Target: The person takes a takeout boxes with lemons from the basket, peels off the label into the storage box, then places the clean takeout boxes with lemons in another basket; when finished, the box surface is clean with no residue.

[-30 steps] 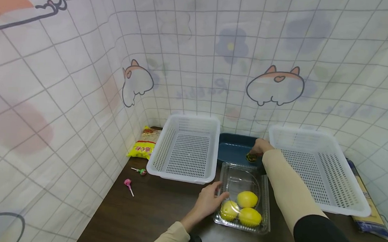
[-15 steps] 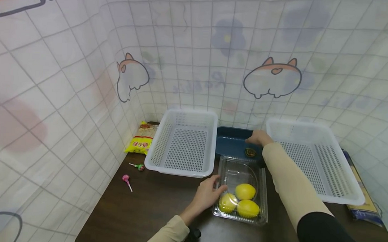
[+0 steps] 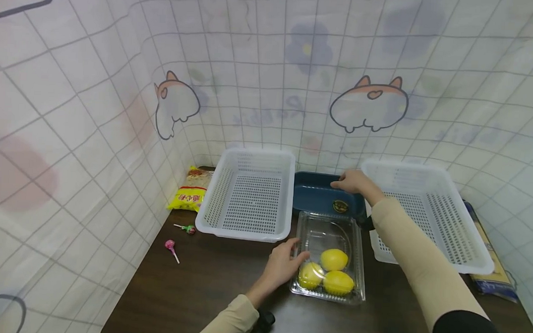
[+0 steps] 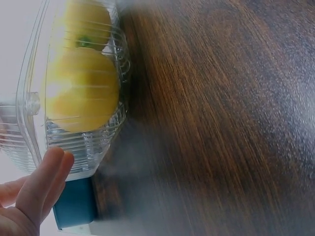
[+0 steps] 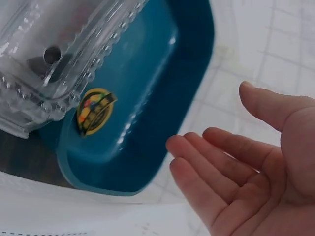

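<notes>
A clear plastic clamshell box [image 3: 323, 233] with three yellow lemons [image 3: 334, 259] inside stands at the table's middle. My left hand [image 3: 280, 265] rests against its left side; in the left wrist view the fingers [image 4: 47, 179] are straight at the box's rim. Behind the box is a dark blue rectangular dish [image 3: 314, 196]. A round black-and-yellow label with a fruit picture [image 5: 96, 111] lies in its right part. My right hand [image 3: 357, 184] hovers over the dish's right end, holding nothing, its fingers [image 5: 206, 177] loosely extended in the right wrist view.
White perforated baskets stand left [image 3: 246, 230] and right [image 3: 429, 233] of the dish. A yellow food packet [image 3: 189, 193] leans at the far left, near a green lollipop [image 3: 190, 229] and a pink one [image 3: 170, 245]. Another packet [image 3: 494, 276] lies beyond the right basket.
My right hand has let go of the round label, which lies in the blue dish, and has drawn up and back from it. The left hand stays at the box.
</notes>
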Demonstrator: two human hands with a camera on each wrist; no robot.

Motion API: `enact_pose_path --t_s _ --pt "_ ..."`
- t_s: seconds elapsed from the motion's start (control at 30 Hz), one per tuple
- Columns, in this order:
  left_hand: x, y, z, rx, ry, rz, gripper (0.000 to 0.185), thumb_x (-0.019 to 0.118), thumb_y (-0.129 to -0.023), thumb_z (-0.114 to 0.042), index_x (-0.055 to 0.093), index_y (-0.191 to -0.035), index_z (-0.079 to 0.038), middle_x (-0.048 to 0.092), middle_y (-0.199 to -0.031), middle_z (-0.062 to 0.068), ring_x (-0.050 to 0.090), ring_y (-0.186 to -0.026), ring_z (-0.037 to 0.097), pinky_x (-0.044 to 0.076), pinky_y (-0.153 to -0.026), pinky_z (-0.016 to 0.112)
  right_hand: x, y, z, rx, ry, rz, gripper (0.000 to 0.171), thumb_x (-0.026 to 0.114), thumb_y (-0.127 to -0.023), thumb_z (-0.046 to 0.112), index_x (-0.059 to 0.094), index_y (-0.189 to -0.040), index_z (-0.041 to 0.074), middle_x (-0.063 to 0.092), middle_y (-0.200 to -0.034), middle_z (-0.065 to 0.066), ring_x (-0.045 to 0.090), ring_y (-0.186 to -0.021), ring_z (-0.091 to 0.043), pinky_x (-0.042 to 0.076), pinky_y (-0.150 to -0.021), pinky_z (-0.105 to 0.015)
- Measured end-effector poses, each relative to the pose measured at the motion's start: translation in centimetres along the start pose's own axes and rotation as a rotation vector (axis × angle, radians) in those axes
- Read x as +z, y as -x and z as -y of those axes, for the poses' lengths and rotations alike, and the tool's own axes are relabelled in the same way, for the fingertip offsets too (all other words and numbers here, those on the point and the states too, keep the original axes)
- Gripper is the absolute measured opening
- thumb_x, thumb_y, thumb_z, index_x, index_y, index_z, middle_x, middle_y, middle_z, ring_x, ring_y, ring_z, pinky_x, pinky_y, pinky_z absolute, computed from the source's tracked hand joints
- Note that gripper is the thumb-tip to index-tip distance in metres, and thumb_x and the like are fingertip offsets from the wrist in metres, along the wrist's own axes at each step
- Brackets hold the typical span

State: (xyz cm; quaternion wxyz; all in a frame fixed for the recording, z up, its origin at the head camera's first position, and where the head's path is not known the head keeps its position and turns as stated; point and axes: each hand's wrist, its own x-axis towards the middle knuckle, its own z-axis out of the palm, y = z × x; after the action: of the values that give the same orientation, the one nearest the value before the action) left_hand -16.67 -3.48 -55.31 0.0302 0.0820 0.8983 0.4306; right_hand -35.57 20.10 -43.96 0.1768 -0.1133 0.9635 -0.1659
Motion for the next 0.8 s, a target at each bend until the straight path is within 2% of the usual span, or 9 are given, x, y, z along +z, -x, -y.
enact_pose_path --t_s 0.13,0.27,0.43,0.63,0.8 --pt "0.1 0.0 0.0 -0.013 0.003 0.008 0.054 0.065 -0.095 -0.040 0.058 -0.136 -0.006 0.069 -0.112 0.009 0.075 -0.087 0.018 0.058 -0.070 0.031 -0.1 1.4 0.5 -0.039 -0.016 -0.035 0.055 0.051 -0.102 0.039 0.061 -0.129 -0.008 0.061 -0.132 -0.031 0.063 -0.114 -0.043 0.052 -0.095 -0.055" --pt "0.1 0.0 0.0 -0.029 0.008 0.019 0.054 0.064 -0.095 -0.041 0.058 -0.137 -0.007 0.069 -0.115 0.009 0.075 -0.090 0.019 0.059 -0.073 0.032 0.1 3.9 1.2 -0.059 -0.048 -0.091 0.059 0.051 -0.102 0.040 0.057 -0.133 -0.009 0.058 -0.135 -0.032 0.059 -0.121 -0.047 0.050 -0.100 -0.058" --pt "0.3 0.1 0.1 -0.029 0.028 0.018 0.055 0.064 -0.095 -0.042 0.058 -0.137 -0.007 0.069 -0.115 0.010 0.074 -0.090 0.019 0.058 -0.073 0.033 1.2 7.4 1.8 -0.053 -0.096 -0.139 0.062 0.052 -0.101 0.044 0.053 -0.138 -0.006 0.059 -0.136 -0.029 0.059 -0.121 -0.045 0.051 -0.098 -0.057" --pt "0.3 0.1 0.2 -0.026 0.035 0.014 0.056 0.063 -0.095 -0.044 0.058 -0.137 -0.008 0.068 -0.117 0.010 0.073 -0.092 0.020 0.059 -0.074 0.034 3.8 11.6 1.7 -0.074 -0.157 -0.187 0.063 0.054 -0.100 0.044 0.054 -0.137 -0.007 0.061 -0.133 -0.029 0.061 -0.119 -0.045 0.053 -0.094 -0.055" --pt "0.2 0.3 0.2 -0.033 0.040 0.018 0.055 0.063 -0.096 -0.043 0.057 -0.138 -0.007 0.068 -0.120 0.011 0.073 -0.095 0.023 0.059 -0.076 0.037 7.1 14.1 1.4 -0.046 -0.182 -0.257 0.063 0.059 -0.098 0.044 0.057 -0.134 -0.007 0.070 -0.119 -0.026 0.069 -0.105 -0.039 0.059 -0.081 -0.047"
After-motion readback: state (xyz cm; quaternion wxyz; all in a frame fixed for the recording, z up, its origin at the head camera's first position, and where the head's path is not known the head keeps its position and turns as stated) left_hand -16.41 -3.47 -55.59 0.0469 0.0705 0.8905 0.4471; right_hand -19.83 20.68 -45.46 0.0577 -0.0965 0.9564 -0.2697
